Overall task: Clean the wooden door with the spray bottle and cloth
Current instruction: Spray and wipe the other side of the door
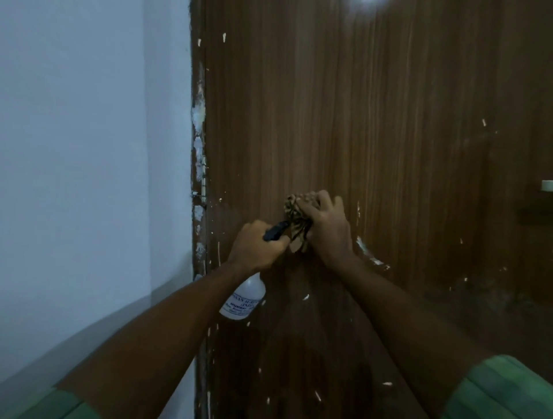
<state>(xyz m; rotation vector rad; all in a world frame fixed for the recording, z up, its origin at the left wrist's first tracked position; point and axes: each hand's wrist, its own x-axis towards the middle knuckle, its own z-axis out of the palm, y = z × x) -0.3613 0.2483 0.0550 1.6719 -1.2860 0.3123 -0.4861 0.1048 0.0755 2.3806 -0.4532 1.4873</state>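
Right hand (327,227) presses cloth (294,212) — door (374,119).

One door (374,134), one spray bottle (244,299), one cloth (296,215), two hands.

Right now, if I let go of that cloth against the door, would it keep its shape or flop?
Likely flop: the cloth is bunched in the right hand, loose ends dangling. It looks light and probably won't slide easily on the door.

Pale blue wall (89,149) left, dim light, glare spot (366,2) overhead.
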